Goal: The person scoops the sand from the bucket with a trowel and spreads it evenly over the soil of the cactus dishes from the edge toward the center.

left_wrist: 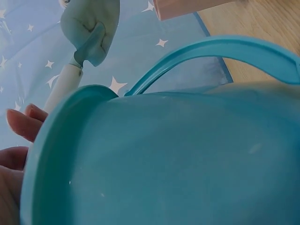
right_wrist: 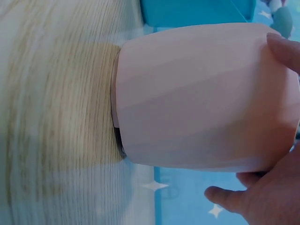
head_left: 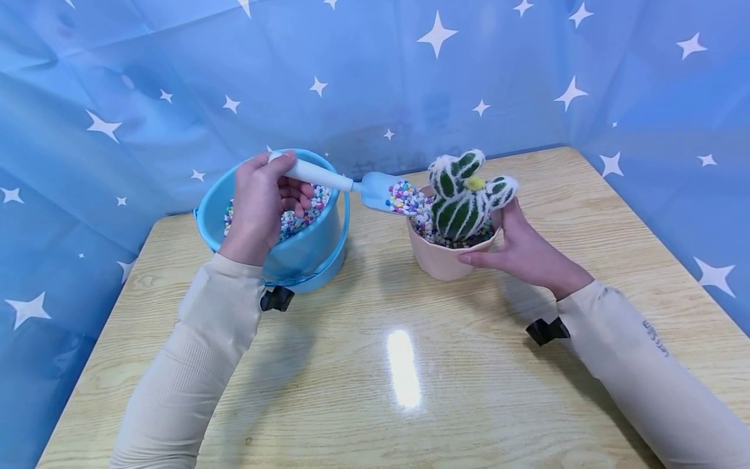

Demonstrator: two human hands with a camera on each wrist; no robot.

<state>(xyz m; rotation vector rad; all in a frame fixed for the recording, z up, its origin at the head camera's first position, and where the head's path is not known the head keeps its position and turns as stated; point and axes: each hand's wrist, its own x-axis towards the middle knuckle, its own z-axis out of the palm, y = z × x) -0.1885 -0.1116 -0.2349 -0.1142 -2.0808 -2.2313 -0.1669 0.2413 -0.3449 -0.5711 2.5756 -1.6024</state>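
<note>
My left hand (head_left: pixel 260 198) grips the pale handle of a small light-blue shovel (head_left: pixel 375 190), held above and past the bucket's rim. Colourful pebbles (head_left: pixel 404 197) lie on the blade, whose tip is over the left rim of a pink flowerpot (head_left: pixel 439 257). In the pot stands a green cactus (head_left: pixel 459 212) with white fuzz and a yellow flower, pebbles around its base. My right hand (head_left: pixel 527 251) holds the pot's right side, thumb on the near wall; the right wrist view shows the pot (right_wrist: pixel 201 98) between thumb and fingers. The left wrist view shows the shovel's underside (left_wrist: pixel 91 28).
A blue bucket (head_left: pixel 305 257) with more pebbles (head_left: pixel 293 221) stands at the left under my left hand, its handle (left_wrist: pixel 225 47) hanging down. The wooden table (head_left: pixel 351 391) ends at a blue star-patterned cloth (head_left: pixel 375 78) behind and on both sides.
</note>
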